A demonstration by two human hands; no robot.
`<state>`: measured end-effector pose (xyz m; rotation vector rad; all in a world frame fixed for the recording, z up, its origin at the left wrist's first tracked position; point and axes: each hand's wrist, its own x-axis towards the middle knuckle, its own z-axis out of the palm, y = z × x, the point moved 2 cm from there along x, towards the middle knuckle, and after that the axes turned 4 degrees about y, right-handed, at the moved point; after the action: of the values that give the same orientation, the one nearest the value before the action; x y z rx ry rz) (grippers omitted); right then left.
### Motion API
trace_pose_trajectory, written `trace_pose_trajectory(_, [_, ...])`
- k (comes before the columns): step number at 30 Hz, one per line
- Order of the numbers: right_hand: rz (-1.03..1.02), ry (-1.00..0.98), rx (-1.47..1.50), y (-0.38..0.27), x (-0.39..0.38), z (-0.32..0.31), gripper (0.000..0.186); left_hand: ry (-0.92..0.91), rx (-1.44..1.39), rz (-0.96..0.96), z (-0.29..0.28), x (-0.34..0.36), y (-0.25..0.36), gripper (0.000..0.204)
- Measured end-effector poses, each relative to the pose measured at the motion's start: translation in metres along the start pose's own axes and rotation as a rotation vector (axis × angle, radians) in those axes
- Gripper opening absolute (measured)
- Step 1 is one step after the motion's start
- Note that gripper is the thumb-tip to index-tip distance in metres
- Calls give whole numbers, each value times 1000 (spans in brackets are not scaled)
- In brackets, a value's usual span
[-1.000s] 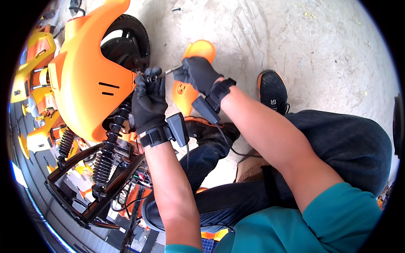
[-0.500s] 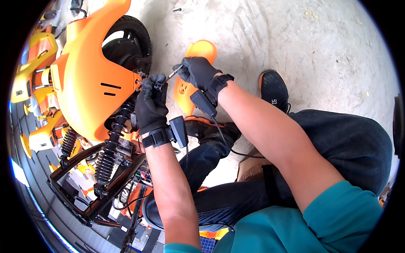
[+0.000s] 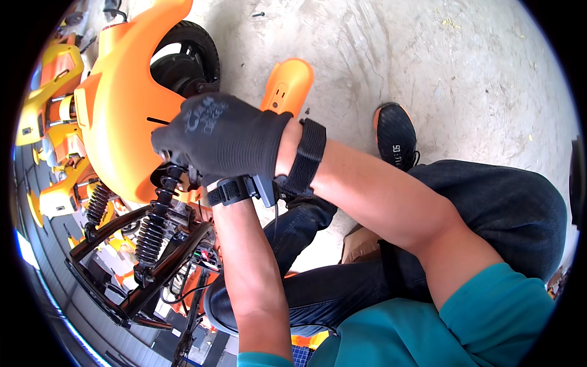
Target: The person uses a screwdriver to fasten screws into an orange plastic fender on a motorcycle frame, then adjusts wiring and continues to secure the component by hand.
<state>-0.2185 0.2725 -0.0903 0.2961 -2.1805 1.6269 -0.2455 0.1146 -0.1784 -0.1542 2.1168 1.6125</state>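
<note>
My right hand (image 3: pixel 214 134), in a black glove, reaches across my left hand (image 3: pixel 209 178) at the lower edge of a large orange body panel (image 3: pixel 119 101) on a vehicle. Its fingers are curled; a small metallic glint shows by them, too hidden to name. My left hand is also gloved and mostly hidden beneath it, so its fingers and what they hold cannot be seen. Just below both hands stands a black coil-spring shock absorber (image 3: pixel 153 232). A black tyre (image 3: pixel 208 58) is behind the panel. A loose orange piece (image 3: pixel 290 79) lies on the floor beyond my hands.
More yellow and orange vehicles (image 3: pixel 58 189) stand at the left. A black tubular frame (image 3: pixel 122 309) and wiring are at lower left. My shoe (image 3: pixel 394 134) rests on the concrete floor (image 3: pixel 465 85) at the right. A small dark bolt (image 3: pixel 258 14) lies near the top.
My right hand has moved left and down from above the loose orange piece, across my left hand, now hiding it and the silver shaft seen earlier.
</note>
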Motion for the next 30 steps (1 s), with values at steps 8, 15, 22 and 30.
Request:
trace_pose_trajectory(8, [16,396,274,32,11,-30,7,-63,-69,25,12,-3,14,20])
trace_pose_trajectory(15, [881,590,742,132,-47,-35,21,196,-516,-278,15,-2,17,23])
trace_pose_trajectory(22, [926,84,270,145,-121,30,23,233,-527,-288,16,-2,16,21])
trace_pose_trajectory(30, [1029,276,767,143,-134,60,22,222,-545,-283,18,1,17,21])
